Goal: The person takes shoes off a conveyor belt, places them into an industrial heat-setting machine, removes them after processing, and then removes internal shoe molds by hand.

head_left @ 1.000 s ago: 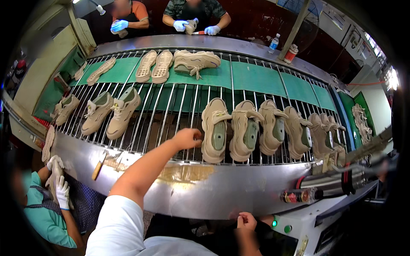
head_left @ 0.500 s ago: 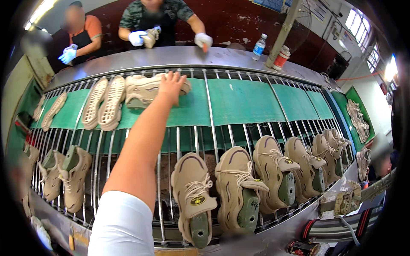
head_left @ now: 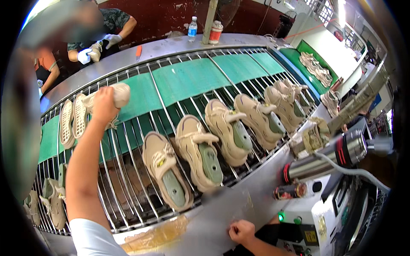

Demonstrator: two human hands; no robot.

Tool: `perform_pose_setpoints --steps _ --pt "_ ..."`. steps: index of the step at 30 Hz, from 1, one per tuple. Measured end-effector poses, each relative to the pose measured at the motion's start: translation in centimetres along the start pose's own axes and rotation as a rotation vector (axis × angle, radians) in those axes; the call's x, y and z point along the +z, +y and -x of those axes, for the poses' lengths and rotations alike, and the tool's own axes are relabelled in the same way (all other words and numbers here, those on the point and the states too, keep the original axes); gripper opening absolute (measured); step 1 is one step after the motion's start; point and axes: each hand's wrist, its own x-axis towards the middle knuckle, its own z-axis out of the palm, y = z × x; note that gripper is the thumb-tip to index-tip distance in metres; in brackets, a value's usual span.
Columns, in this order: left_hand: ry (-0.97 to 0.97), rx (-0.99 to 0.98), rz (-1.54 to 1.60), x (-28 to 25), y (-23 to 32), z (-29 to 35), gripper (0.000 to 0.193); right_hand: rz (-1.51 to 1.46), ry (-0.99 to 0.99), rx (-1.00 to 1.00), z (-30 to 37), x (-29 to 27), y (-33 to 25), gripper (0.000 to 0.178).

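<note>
My left hand (head_left: pixel 105 104) is wrapped round a beige shoe (head_left: pixel 122 94), raised over the left part of the rack. The shoe's rounded toe sticks out past my fingers and a lace hangs below. Beside it, two beige soles (head_left: pixel 79 115) with a grid pattern lie on the green belt (head_left: pixel 188 80). A row of beige laced shoes (head_left: pixel 166 168) on green lasts leans along the near metal bars, right of my left forearm. Low in the view, my right hand (head_left: pixel 241 231) is curled closed by the metal edge, with nothing visible in it.
Across the rack a co-worker's gloved hands (head_left: pixel 84 55) hold a shoe. A bottle (head_left: pixel 192 29) and a red-white container (head_left: pixel 215 32) stand on the far ledge. A steel flask (head_left: pixel 329 155) and a control box with a green light (head_left: pixel 282 216) are at right.
My left hand has closed on the shoe and lifted it off the belt. My right hand has come into view. The view has turned right, and an orange-handled object now lies on the far ledge.
</note>
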Motion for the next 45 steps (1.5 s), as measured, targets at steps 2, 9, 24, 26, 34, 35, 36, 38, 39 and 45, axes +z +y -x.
perform_pose_setpoints --steps 2,9,24,26,34,35,36,38,39,45 --pt "0.072 -0.192 0.094 -6.0 1.2 1.5 0.053 0.005 0.004 0.012 0.4 0.2 0.4 0.008" --pt "0.224 -0.587 1.138 -26.0 7.8 15.4 0.074 -0.216 -0.073 0.357 1.7 0.5 -0.7 0.008" --pt "-0.844 -1.034 2.369 -32.0 40.0 30.1 0.08 -2.012 -0.682 0.539 14.1 -14.7 -15.4 0.068" --pt "-0.969 -1.03 2.331 -31.8 43.6 29.5 0.074 -2.023 -0.55 0.475 15.5 -16.9 -13.8 0.068" --pt "-0.98 -0.938 1.939 -22.0 54.0 30.9 0.014 -1.864 0.185 0.196 20.0 -27.8 -3.8 0.067" --pt "-0.943 -0.915 1.768 -20.5 53.7 31.6 0.013 -1.806 0.301 0.156 20.4 -29.9 -2.3 0.067" --pt "-0.89 -0.895 1.596 -18.8 52.9 32.7 0.012 -1.748 0.396 0.116 20.7 -32.0 -0.8 0.067" --pt "-0.585 -0.696 1.273 -15.2 50.6 35.6 0.012 -1.601 0.607 0.113 21.4 -35.9 3.8 0.067" --pt "-0.519 -0.635 1.214 -15.6 51.6 35.6 0.011 -1.437 0.933 0.411 28.3 -36.6 16.1 0.067" --pt "-0.438 -0.487 1.162 -13.4 47.0 37.5 0.012 -0.387 1.102 0.656 16.2 -52.1 19.5 0.103"
